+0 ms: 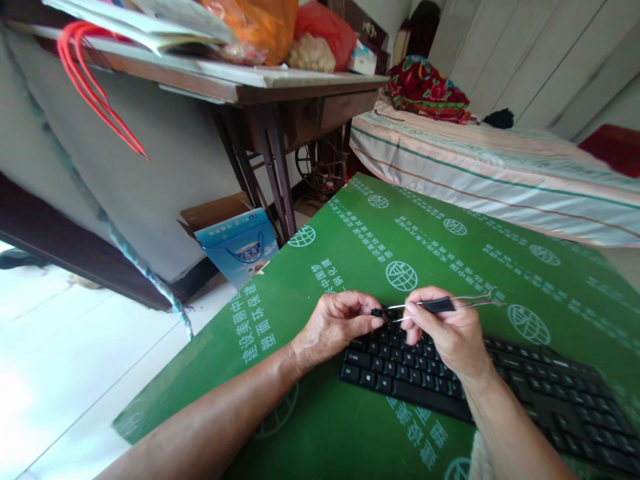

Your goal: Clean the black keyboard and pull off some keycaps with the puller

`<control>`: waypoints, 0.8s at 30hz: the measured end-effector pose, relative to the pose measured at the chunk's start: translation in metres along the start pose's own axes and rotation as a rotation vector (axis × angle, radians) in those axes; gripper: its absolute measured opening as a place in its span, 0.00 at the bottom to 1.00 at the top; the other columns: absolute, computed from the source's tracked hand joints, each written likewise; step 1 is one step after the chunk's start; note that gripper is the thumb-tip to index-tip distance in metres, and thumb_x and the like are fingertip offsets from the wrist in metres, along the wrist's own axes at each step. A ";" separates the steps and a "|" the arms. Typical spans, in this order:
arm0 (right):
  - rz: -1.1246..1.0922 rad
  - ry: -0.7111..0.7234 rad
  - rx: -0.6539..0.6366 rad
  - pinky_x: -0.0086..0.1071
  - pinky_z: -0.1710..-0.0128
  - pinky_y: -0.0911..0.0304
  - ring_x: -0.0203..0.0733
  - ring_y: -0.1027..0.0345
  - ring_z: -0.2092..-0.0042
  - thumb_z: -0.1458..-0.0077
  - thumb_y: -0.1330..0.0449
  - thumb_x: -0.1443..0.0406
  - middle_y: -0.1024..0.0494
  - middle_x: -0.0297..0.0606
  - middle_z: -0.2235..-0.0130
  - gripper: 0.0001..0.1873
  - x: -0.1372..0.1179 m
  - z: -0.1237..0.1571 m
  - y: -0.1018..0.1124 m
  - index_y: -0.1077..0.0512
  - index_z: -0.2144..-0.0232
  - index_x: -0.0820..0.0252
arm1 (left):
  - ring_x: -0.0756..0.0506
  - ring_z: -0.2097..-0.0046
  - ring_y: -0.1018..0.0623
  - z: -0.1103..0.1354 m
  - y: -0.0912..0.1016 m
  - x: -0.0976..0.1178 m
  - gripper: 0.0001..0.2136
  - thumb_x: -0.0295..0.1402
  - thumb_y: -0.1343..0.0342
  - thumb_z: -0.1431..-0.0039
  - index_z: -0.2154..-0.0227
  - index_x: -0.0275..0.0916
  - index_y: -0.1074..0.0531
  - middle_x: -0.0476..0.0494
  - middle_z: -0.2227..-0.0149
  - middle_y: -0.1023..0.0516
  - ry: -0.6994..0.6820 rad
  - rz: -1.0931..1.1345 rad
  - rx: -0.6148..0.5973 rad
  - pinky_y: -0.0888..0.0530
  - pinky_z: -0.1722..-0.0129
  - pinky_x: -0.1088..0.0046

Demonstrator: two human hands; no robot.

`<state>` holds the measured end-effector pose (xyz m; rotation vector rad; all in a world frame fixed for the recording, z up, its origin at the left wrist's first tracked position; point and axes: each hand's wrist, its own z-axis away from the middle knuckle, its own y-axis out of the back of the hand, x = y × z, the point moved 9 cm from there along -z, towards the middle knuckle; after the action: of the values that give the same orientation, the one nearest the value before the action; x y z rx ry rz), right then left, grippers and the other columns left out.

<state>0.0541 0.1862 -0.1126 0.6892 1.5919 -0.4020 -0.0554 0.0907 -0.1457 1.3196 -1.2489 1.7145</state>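
A black keyboard (430, 373) lies at a slant on the green board. Over its upper left corner, my left hand (345, 319) pinches a small black keycap (377, 312) between thumb and fingers. My right hand (445, 327) is closed around a wire keycap puller (439, 305) with a black sleeve. Its two thin metal prongs reach left to the keycap, and its twisted wire ends stick out to the right. Fingers hide part of the keycap, and my right hand and forearm cover some of the keys.
The green board (345, 240) carries white lettering and globe prints. Behind it stand a blue carton (240, 243) and a sewing-machine table (300, 87) holding plastic bags. A bed (480, 167) with striped covers is at the back right. Red cord loops (100, 93) hang at upper left.
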 end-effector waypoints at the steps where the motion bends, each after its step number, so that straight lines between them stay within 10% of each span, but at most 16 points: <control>1: -0.002 -0.001 -0.007 0.28 0.80 0.35 0.33 0.33 0.80 0.45 0.41 0.60 0.26 0.33 0.77 0.09 0.000 0.000 0.000 0.29 0.69 0.61 | 0.54 0.74 0.30 0.000 0.001 0.000 0.11 0.32 0.33 0.56 0.70 0.32 0.25 0.48 0.75 0.25 0.004 -0.004 0.004 0.34 0.73 0.79; 24: 0.108 -0.022 -0.099 0.24 0.84 0.43 0.29 0.40 0.84 0.43 0.43 0.57 0.31 0.29 0.81 0.16 0.004 0.002 -0.012 0.32 0.78 0.60 | 0.53 0.79 0.27 -0.006 0.006 -0.015 0.15 0.39 0.38 0.49 0.64 0.30 0.25 0.43 0.76 0.21 0.149 0.146 -0.006 0.32 0.80 0.80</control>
<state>0.0481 0.1765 -0.1188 0.6894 1.5355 -0.2491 -0.0587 0.0947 -0.1621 1.0986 -1.2896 1.8721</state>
